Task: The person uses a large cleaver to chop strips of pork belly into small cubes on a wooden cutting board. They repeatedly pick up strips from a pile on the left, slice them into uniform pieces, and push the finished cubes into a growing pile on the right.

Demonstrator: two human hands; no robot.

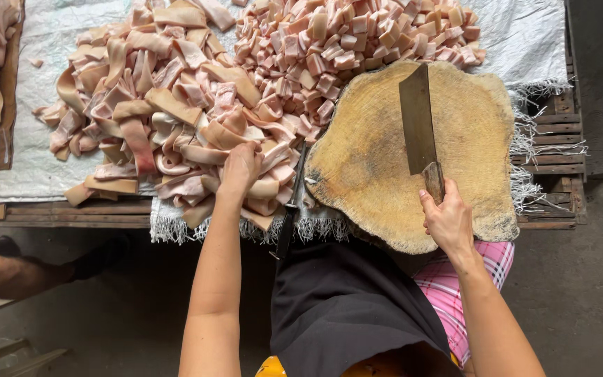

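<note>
We see the right hand (448,222), low and right of centre in the frame, closed around the wooden handle of a cleaver (419,126); its broad blade points up the frame and lies over the round wooden chopping block (469,139), whose face is bare around it. The left hand (240,167), just left of centre, is pressed down into a heap of long pork skin strips (155,119), fingers curled into the pile; we cannot tell whether they have closed on one strip or merely rest among them. That heap fills the upper left of the frame, lying on a white woven sheet (43,42) spread over a wooden slatted table (560,139). Above the block, at top centre, a second heap of small cut pork cubes (343,42) touches the block's upper edge. Between the left hand and the block a dark sharpening rod (291,202) lies pointing down the frame. At the bottom, a black apron (343,307) covers the person's lap, with pink checked cloth (455,279) beside it.
</note>
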